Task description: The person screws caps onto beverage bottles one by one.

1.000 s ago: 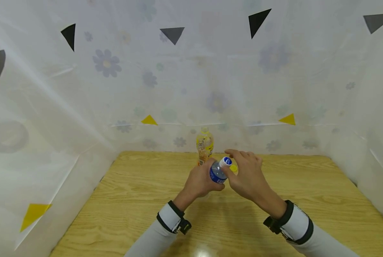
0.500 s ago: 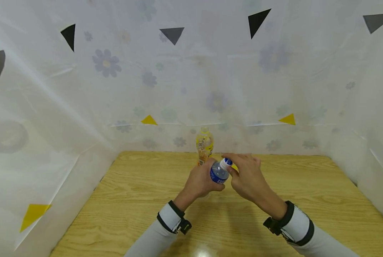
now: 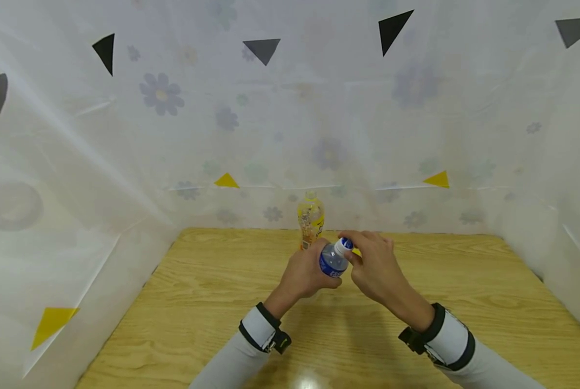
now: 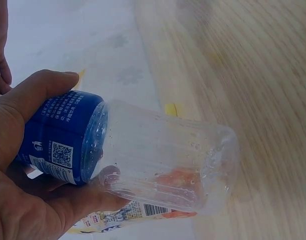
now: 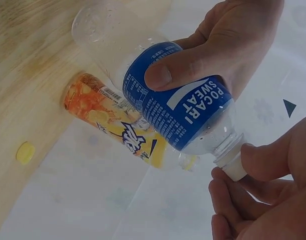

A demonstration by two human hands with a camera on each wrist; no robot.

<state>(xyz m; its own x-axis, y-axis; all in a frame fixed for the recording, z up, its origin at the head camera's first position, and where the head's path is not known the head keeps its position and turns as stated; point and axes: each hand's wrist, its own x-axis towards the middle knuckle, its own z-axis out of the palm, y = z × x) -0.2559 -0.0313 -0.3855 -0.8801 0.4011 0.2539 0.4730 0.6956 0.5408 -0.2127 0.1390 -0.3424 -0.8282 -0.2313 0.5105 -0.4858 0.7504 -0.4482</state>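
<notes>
My left hand [image 3: 305, 274] grips a clear plastic Pocari Sweat bottle [image 3: 332, 260] round its blue label, holding it tilted above the table. No drink shows inside, only droplets on the wall in the left wrist view. The thumb and fingers of my right hand [image 3: 374, 267] pinch the bottle's white cap [image 5: 234, 166], which has a blue top and sits on the neck. Behind the left hand stands a yellow and orange drink bottle [image 3: 311, 219] with a bare neck. Its lower part is hidden by that hand.
A loose yellow cap [image 5: 25, 153] lies on the wooden table [image 3: 212, 302], mostly hidden behind the right hand in the head view. White sheeting [image 3: 290, 119] with flower prints and coloured triangles walls the table at the back and sides.
The right forefinger, raised off the cap a second ago, has come down, and finger and thumb now pinch it. The left hand and both bottles stay almost still.
</notes>
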